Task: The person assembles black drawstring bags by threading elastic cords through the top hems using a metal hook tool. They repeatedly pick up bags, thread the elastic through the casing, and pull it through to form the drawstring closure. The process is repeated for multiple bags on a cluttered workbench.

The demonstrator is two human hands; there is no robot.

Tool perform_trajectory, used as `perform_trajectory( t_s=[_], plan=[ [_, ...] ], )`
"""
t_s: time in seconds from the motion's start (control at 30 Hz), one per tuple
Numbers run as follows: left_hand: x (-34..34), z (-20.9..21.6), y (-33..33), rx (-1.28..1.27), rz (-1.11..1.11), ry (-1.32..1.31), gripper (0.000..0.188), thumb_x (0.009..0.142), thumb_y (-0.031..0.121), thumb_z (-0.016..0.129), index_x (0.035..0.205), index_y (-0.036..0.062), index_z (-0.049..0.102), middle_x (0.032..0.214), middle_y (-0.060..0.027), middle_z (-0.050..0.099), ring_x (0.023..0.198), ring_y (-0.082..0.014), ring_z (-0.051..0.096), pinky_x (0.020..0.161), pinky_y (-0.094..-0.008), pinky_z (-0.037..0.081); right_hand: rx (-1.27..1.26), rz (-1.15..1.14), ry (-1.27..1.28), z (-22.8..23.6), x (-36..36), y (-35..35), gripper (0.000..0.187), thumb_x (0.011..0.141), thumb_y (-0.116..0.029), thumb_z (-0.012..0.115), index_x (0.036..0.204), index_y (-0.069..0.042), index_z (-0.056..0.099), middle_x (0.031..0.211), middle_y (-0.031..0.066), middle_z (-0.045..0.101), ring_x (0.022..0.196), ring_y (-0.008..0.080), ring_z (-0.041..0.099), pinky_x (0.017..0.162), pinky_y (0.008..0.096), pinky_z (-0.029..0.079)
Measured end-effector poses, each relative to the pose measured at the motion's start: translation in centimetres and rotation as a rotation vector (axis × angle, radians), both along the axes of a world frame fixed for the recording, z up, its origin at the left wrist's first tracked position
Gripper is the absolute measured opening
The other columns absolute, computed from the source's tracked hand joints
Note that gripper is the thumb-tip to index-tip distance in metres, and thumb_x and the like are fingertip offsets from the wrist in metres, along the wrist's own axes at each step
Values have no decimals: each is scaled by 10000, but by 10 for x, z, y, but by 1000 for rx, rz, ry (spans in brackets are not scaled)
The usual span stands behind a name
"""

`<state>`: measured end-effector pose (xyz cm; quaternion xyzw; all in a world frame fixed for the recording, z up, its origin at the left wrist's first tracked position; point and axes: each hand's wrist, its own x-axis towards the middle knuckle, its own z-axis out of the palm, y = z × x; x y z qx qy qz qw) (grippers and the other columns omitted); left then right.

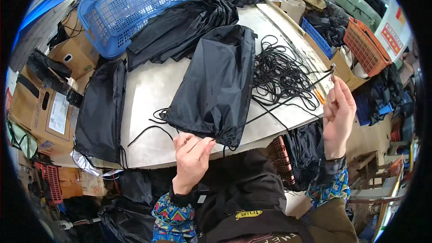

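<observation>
Head view: a black drawstring bag (213,78) is seen lying at the middle of a pale tabletop (148,92), its near edge set close to the table's front edge and its near right corner bunched. That near edge is pinched by the left hand (191,157), thumb and forefinger closed together, the other fingers curled. A slim metal-tipped tool (333,70) is gripped upright in the right hand (338,117), raised beyond the table's right side with fingers folded inward; at its tip a black cord (320,79) is caught, stretched in a straight line back toward the bag. Loose cord ends are spread on the tabletop left of the bag.

Just right of the bag, a tangled heap of black cord (281,74) is piled. A second black bag (101,112) is laid along the left edge, and folded black fabric (184,29) is heaped behind, beside a tilted blue plastic basket (139,13). Farther left, a cardboard box (36,112) is placed; at the far right, an orange plastic crate (366,47) and a blue crate (317,38) are seen. Both forearms are covered by colourful patterned sleeves (173,218).
</observation>
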<state>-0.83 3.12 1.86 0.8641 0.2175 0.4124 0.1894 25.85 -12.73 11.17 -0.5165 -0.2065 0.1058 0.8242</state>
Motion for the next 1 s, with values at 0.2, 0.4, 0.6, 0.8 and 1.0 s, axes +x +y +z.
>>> perform_trajectory(
  t_s=[0.2, 0.4, 0.6, 0.8, 1.0],
  plan=[
    [26, 14, -16, -61, 49, 29, 231, 822, 109, 661, 1038, 27, 663, 1031, -106, 650, 995, -247, 557, 942, -362, 367, -420, 383, -250, -26, -40, 15, 185, 949, -94, 539, 1069, -16, 656, 797, -19, 596, 679, 31, 473, 623, 184, 398],
    [54, 31, -22, -695, -271, -294, 240, 905, 137, 615, 1073, -33, 636, 1048, -127, 651, 981, -196, 596, 869, -289, 449, -547, 491, -466, -28, -72, 20, 164, 925, -58, 557, 1042, 4, 653, 856, 77, 672, 757, 94, 592, 682, 245, 478],
    [52, 36, -29, -870, -452, -60, 126, 893, 88, 623, 898, -38, 620, 851, -66, 634, 753, -117, 590, 638, -247, 471, -594, 357, -953, -37, -77, 23, 281, 821, 35, 566, 1098, -5, 590, 795, 141, 602, 701, 277, 618, 611, 363, 495],
    [1, 53, -29, -666, -1483, 120, 78, 847, 100, 649, 857, 23, 650, 840, -99, 641, 766, -270, 614, 678, -354, 495, -681, -330, -849, -90, 19, 42, 155, 918, -73, 537, 1005, 12, 633, 919, 185, 659, 799, 278, 647, 667, 326, 495],
    [0, 40, -6, -332, -61, 4, 352, 849, 102, 657, 1166, -32, 579, 1025, -121, 619, 777, -180, 607, 715, -281, 492, -650, 642, -344, -61, -65, 28, 159, 938, -109, 548, 1022, -22, 652, 767, 9, 619, 640, 64, 523, 584, 222, 433]
  ],
)
